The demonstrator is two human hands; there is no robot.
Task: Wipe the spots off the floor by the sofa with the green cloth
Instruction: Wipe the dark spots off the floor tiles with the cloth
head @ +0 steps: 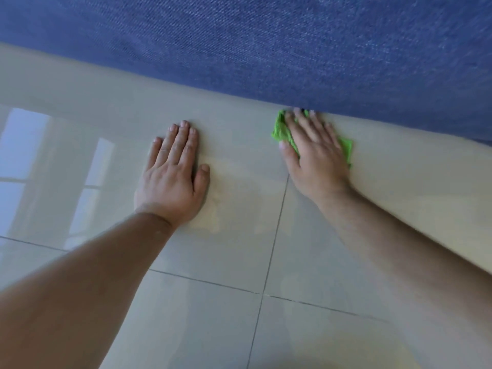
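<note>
Cloth (pixel 346 146) mostly hidden under flat right hand (pixel 315 151) by sofa (pixel 266 49).

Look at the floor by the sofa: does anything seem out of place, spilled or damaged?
Nothing stands out. The tiled floor looks glossy and unbroken. The right hand presses the green cloth flat against the blue sofa edge; the left hand rests flat on the tile.
</note>
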